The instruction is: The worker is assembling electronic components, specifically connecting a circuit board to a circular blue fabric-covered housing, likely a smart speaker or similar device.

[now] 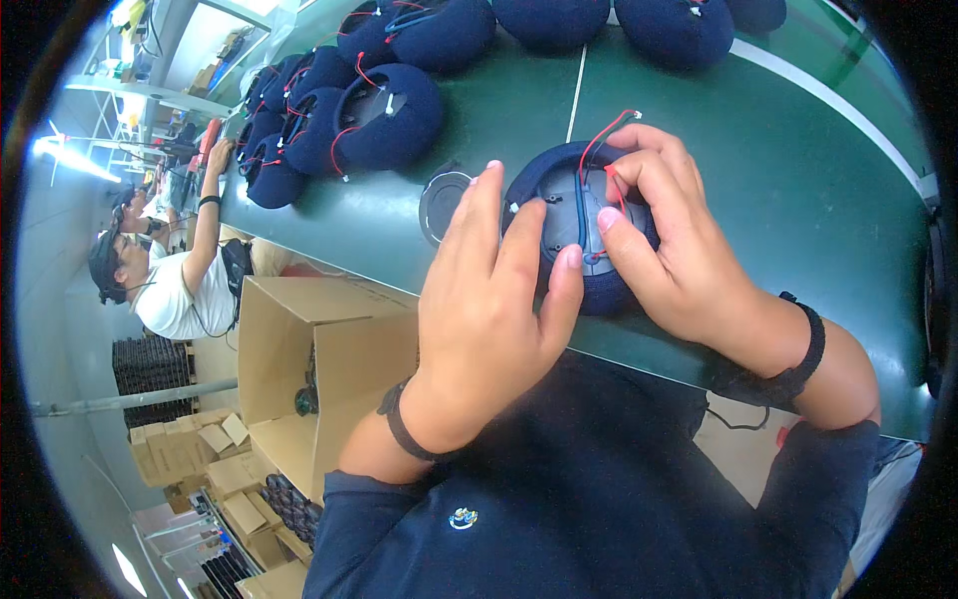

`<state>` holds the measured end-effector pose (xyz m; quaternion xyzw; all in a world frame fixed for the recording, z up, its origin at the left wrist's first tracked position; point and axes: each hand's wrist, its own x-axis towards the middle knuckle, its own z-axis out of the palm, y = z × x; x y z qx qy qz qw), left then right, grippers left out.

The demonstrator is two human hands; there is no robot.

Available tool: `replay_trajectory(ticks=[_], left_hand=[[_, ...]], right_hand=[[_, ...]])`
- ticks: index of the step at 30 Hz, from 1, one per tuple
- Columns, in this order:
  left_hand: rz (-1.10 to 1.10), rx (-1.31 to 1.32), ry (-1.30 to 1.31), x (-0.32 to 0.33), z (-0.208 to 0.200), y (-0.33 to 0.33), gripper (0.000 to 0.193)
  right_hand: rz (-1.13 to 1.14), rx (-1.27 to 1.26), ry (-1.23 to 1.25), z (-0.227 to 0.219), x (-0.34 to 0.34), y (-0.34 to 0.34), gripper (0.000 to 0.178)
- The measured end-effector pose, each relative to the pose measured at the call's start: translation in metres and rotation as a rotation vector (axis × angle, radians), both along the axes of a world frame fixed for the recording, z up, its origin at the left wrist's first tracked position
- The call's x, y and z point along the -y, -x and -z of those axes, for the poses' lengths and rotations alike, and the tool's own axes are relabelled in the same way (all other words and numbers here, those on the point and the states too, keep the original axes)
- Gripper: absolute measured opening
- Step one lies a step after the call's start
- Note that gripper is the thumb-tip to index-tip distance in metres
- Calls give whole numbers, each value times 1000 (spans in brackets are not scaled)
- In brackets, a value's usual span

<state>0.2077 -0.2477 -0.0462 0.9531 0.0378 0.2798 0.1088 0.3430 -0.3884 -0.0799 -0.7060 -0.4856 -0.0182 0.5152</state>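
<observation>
A round, dark blue fabric-covered housing (591, 297) lies on the green table in front of me, its grey hollow side facing up. Inside it runs a blue cable (582, 212), and a thin red and black wire (599, 136) with a small white plug rises past its far rim. My right hand (684, 260) is closed at the right rim, thumb and forefinger around a red wire. With fingers stretched and apart, my left hand (484, 309) rests at the left rim, fingertips over its edge. A grey disc (437, 208) lies just left, partly behind my left hand.
Several similar blue housings (404, 130) with loose wires crowd the table's far left and far edge. An open cardboard box (289, 299) stands left beside the table. Beyond it, a person in a white shirt (190, 295) reaches toward the table; stacked cartons (180, 449) stand behind.
</observation>
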Motion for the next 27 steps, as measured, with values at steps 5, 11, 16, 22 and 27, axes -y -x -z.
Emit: replay_trajectory(ticks=[5,11,16,22,27], left_hand=[[-69,-76,-119,3,-15,1,20],[-140,-249,-102,-3,-34,-10,14],[-94,-427,-129,-13,-47,-15,15],[-91,-195,-92,-13,-30,-14,12],[-78,-28,-41,-14,-18,-15,10]], right_hand=[[-12,2,28,-2,1,3,23],[-22,63,56,0,1,5,26],[-17,56,63,1,0,13,29],[-11,20,61,2,-1,13,32],[-12,24,68,3,0,14,33]])
